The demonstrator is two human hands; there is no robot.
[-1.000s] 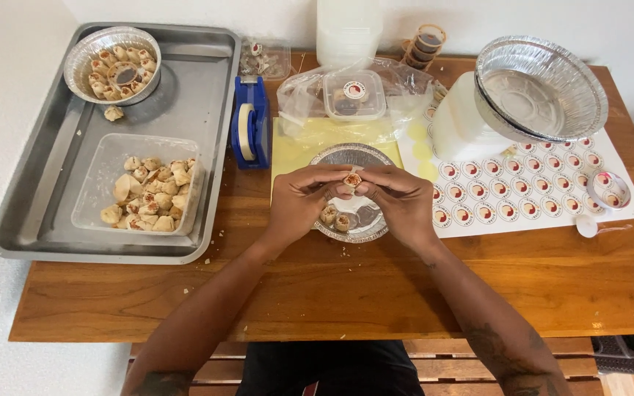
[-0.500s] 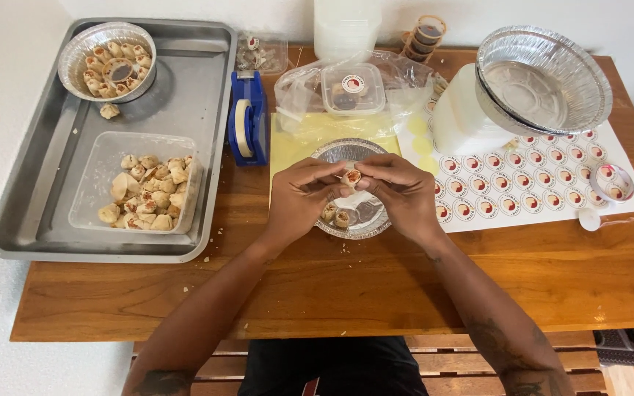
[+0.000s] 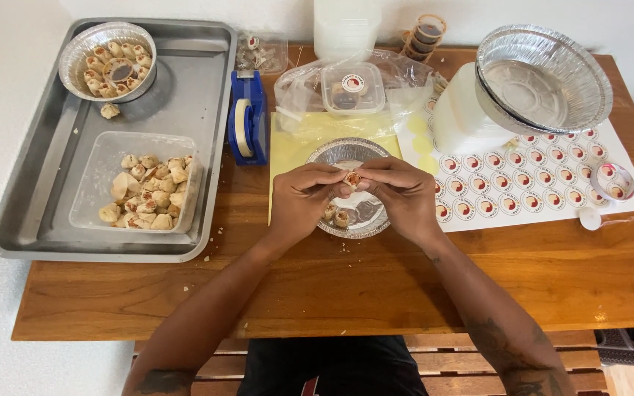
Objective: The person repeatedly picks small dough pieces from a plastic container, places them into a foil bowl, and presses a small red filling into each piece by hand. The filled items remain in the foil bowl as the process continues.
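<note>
My left hand (image 3: pixel 304 196) and my right hand (image 3: pixel 398 192) meet over a small round foil pan (image 3: pixel 349 152) on the wooden table (image 3: pixel 376 279). Together their fingertips pinch one small rolled pastry piece (image 3: pixel 351 178) with a reddish filling. Two more pieces (image 3: pixel 336 216) lie in the pan under my hands. The pan sits on a yellow sheet (image 3: pixel 310 136).
At left, a metal tray (image 3: pixel 192 88) holds a foil pan of pastries (image 3: pixel 108 59) and a clear tub of pieces (image 3: pixel 148 192). A blue tape dispenser (image 3: pixel 248 126), a lidded plastic container (image 3: pixel 352 86), stacked foil pans (image 3: pixel 544 77) and a sheet of round stickers (image 3: pixel 522 191) surround my hands.
Both hands stay together over the small pan, fingers shifting slightly on the pastry piece. Nothing else has moved.
</note>
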